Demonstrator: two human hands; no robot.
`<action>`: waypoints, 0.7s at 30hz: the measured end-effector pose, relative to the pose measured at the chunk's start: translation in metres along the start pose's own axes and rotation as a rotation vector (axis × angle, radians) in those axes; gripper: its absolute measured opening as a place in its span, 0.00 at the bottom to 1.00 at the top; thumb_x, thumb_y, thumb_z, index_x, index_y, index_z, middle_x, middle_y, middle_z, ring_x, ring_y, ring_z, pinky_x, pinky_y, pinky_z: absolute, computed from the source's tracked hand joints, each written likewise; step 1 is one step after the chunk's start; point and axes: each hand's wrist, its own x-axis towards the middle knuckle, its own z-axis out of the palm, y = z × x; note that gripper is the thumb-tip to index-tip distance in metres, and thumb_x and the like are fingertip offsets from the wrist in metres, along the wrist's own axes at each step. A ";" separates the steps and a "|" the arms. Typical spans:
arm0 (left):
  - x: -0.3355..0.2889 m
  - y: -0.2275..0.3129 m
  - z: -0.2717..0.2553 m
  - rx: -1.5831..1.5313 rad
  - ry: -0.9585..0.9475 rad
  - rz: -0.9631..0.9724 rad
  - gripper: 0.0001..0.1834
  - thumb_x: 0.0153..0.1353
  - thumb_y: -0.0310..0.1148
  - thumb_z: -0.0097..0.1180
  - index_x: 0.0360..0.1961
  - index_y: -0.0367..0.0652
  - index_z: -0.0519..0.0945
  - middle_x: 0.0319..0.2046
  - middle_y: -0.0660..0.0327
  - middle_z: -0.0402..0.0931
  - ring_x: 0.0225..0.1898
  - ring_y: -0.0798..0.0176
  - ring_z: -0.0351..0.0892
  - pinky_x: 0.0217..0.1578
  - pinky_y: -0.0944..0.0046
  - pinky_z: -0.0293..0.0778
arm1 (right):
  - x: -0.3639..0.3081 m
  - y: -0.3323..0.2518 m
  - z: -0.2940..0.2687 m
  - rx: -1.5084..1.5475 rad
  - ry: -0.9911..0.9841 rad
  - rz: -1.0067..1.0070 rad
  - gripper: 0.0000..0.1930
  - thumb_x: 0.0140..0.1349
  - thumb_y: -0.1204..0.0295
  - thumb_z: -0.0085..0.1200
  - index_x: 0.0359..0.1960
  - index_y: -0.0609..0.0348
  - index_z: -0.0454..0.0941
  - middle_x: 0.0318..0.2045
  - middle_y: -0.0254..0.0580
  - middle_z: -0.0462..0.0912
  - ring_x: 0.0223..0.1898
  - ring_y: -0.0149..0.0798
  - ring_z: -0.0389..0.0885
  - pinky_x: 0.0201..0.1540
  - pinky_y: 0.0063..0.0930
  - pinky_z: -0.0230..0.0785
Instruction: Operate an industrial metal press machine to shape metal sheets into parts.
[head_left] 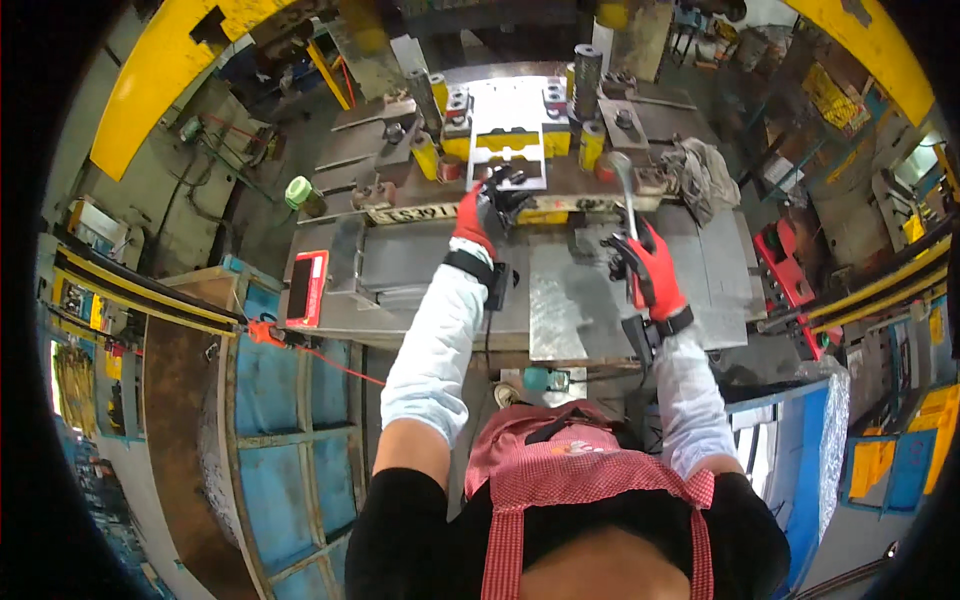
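My left hand (490, 212), in a red and black glove, reaches to the near edge of a bright metal sheet with cut-outs (508, 108) lying on the press die. Its fingers are bent and apart, with nothing visible between them; whether they touch the sheet I cannot tell. My right hand (650, 270), gloved alike, is closed around a long metal-shafted tool (628, 195) with a rounded end pointing away from me. That hand is above a flat grey metal sheet (570, 315) on the near part of the bench.
Yellow posts (591, 145) and dark springs (587, 75) flank the die. A grey rag (703, 175) lies at the right, near a red tool box (785, 265). Stacked grey plates (410, 262) and a red-framed case (307, 288) are at the left. A blue-panelled frame (268, 400) stands nearer me.
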 end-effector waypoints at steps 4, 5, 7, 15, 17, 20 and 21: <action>0.003 0.003 -0.019 -0.070 0.070 -0.078 0.21 0.65 0.40 0.36 0.52 0.38 0.68 0.44 0.52 0.74 0.43 0.54 0.75 0.45 0.57 0.73 | 0.117 -0.024 0.057 -0.465 -0.231 -0.243 0.13 0.57 0.68 0.52 0.41 0.60 0.71 0.27 0.31 0.73 0.29 0.22 0.69 0.30 0.18 0.64; 0.002 0.002 -0.015 -0.095 0.056 -0.096 0.21 0.65 0.40 0.36 0.53 0.38 0.67 0.45 0.52 0.73 0.43 0.54 0.76 0.46 0.57 0.74 | 0.152 -0.016 0.056 -0.550 -0.296 -0.340 0.11 0.58 0.68 0.50 0.40 0.59 0.73 0.24 0.31 0.73 0.26 0.22 0.69 0.28 0.19 0.63; 0.008 -0.012 -0.011 0.075 -0.092 -0.028 0.22 0.66 0.41 0.35 0.54 0.37 0.65 0.46 0.52 0.72 0.42 0.55 0.76 0.45 0.59 0.74 | 0.218 -0.009 0.043 -0.716 -0.390 -0.557 0.09 0.60 0.67 0.47 0.36 0.56 0.75 0.19 0.31 0.72 0.19 0.22 0.68 0.23 0.20 0.62; -0.104 0.050 -0.067 1.253 -0.122 0.214 0.21 0.58 0.32 0.42 0.53 0.37 0.66 0.45 0.52 0.73 0.43 0.55 0.75 0.44 0.61 0.72 | 0.103 -0.028 0.068 -0.498 -0.234 -0.471 0.15 0.58 0.72 0.46 0.46 0.63 0.71 0.28 0.33 0.76 0.24 0.27 0.71 0.30 0.22 0.64; -0.163 0.081 -0.067 1.547 -0.111 0.184 0.22 0.54 0.30 0.45 0.52 0.38 0.69 0.43 0.52 0.74 0.42 0.54 0.75 0.43 0.62 0.71 | 0.050 -0.026 0.026 -0.432 -0.168 -0.266 0.19 0.57 0.77 0.45 0.52 0.62 0.66 0.33 0.36 0.77 0.27 0.31 0.74 0.32 0.24 0.67; -0.263 0.118 -0.082 2.026 -0.066 0.147 0.23 0.49 0.27 0.49 0.50 0.39 0.72 0.41 0.53 0.76 0.40 0.52 0.75 0.42 0.62 0.70 | -0.012 -0.003 -0.036 -0.091 -0.015 0.170 0.23 0.58 0.75 0.44 0.57 0.62 0.59 0.32 0.41 0.77 0.20 0.26 0.70 0.22 0.20 0.65; -0.291 0.121 -0.065 1.599 0.322 0.022 0.20 0.51 0.28 0.49 0.48 0.40 0.73 0.39 0.53 0.76 0.39 0.54 0.76 0.41 0.62 0.71 | -0.026 -0.008 -0.038 -0.142 0.036 0.257 0.23 0.58 0.72 0.47 0.57 0.59 0.62 0.29 0.37 0.78 0.18 0.22 0.67 0.19 0.17 0.63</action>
